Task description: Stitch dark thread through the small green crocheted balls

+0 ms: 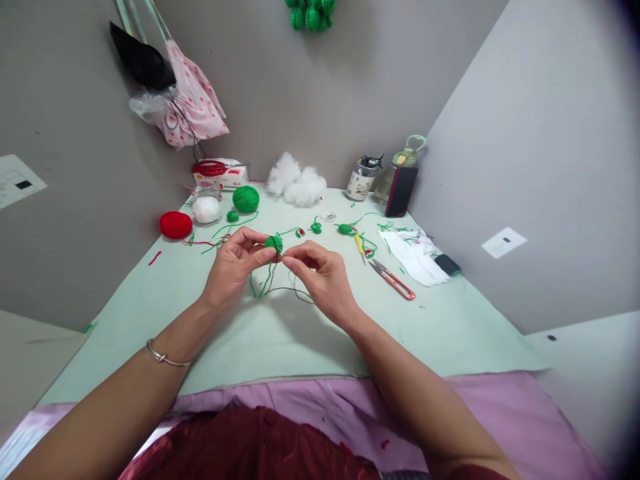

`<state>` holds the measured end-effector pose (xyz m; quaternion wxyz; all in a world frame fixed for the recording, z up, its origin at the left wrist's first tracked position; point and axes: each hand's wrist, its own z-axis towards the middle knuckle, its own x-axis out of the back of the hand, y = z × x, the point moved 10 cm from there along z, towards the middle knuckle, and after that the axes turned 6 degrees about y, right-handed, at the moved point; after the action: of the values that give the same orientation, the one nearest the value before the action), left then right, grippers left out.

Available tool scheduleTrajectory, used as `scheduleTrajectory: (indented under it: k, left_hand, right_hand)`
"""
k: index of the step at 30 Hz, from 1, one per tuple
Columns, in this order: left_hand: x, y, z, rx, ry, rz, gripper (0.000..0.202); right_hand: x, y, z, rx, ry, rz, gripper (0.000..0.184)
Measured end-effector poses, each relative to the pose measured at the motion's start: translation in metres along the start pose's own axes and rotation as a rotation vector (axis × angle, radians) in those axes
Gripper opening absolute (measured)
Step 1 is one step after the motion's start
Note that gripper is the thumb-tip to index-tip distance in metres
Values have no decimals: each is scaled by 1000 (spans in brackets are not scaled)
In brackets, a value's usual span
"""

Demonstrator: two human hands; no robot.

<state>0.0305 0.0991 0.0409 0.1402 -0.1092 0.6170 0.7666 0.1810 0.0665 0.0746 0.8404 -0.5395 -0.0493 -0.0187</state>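
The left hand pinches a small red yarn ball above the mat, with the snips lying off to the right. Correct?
No. The head view shows the yarn ball in the left hand is green, not red. The snips do lie to the right on the mat.

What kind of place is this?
Probably a small craft workstation: a green yarn ball, white stuffing and scissors lie on the green table, and the left hand holds a small green yarn piece.

Grey partition walls close in on 3 sides of a pale green table, evenly lit.
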Motion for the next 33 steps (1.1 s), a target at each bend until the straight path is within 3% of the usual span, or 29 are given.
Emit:
scheduleTrajectory:
  k: [9, 15, 19, 25, 28, 31, 33]
  left_hand:
    - [-9, 9, -6, -30, -16, -41, 28]
    - [-6, 9, -5, -82, -11, 32, 24]
    - [1, 13, -2, -114, 27, 144, 27]
    - [-1, 1, -1, -38, -15, 264, 29]
    - [-1, 4, -2, -77, -10, 332, 27]
    - [-2, 4, -4, -94, -18, 412, 26]
    - [-4, 6, -6, -123, -31, 452, 24]
  right_hand:
    - [1, 2, 1, 72, 42, 48, 13]
    - [-1, 13, 7, -30, 32, 69, 29]
    - [-7, 26, 9, -144, -78, 100, 20]
    - [-5, 28, 12, -140, -83, 189, 27]
    - [3, 20, 14, -76, -58, 49, 18]
    - [14, 0, 13, 112, 18, -207, 12]
    - [9, -8, 10, 218, -3, -337, 10]
